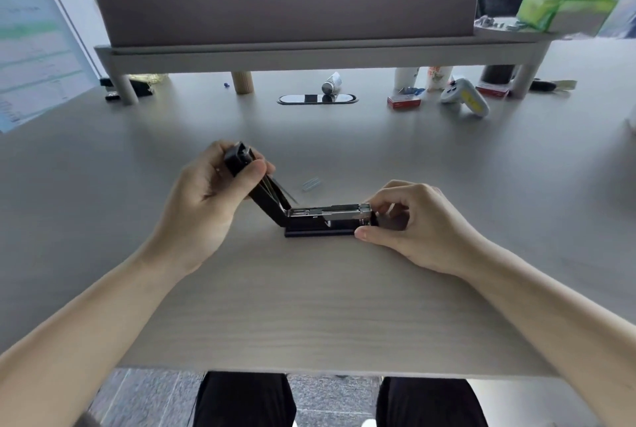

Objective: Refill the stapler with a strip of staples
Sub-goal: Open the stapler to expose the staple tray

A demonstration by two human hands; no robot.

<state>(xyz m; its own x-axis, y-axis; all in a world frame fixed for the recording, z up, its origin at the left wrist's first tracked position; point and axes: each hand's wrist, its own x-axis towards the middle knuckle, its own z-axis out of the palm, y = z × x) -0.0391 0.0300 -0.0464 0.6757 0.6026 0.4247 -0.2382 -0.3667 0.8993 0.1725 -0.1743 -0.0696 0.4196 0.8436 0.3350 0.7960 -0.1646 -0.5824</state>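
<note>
1. Left hand (210,192) clamped on the raised black lid (241,165) of the stapler (323,220); right hand (409,223) pinching the magazine's right end, near the desk's (309,306) centre.
2. Opened already; loose strip of staples (311,184) lying just beyond, apparently not yet loaded.
3. Left to do: load, shut.
4. No legible writing; red box (403,100) at far right unreadable.

Bare desk (309,306) around stapler (327,220); loose staples (311,184) just behind it
</note>
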